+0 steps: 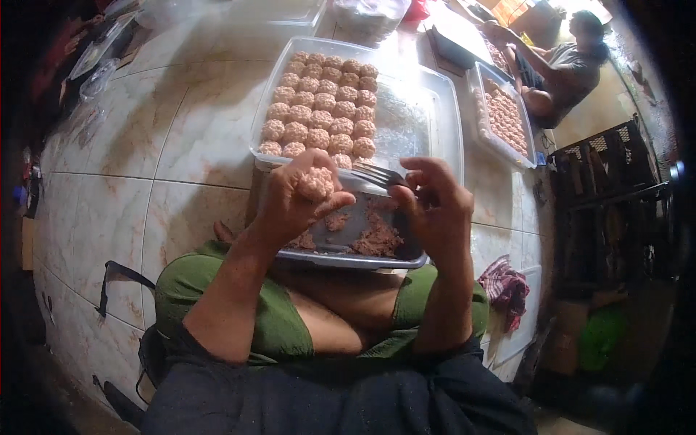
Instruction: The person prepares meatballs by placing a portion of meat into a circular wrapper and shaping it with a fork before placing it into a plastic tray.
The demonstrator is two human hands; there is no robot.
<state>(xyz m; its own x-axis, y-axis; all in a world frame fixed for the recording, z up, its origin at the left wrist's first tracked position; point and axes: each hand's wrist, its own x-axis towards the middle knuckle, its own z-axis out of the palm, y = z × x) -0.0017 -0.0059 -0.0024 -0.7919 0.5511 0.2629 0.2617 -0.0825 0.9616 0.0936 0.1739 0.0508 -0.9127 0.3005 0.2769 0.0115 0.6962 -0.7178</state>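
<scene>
Meatball sits gripped in our left hand at frame centre (pink, rough). Our right hand grasps a fork above the tray of mince.

fork handle hidden (in fist) | tray near rim behind hands

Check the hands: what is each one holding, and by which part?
Left hand cups a pink meatball in its fingertips. Right hand holds a metal fork by the handle end, tines pointing left over the tray of meat mix.
</scene>
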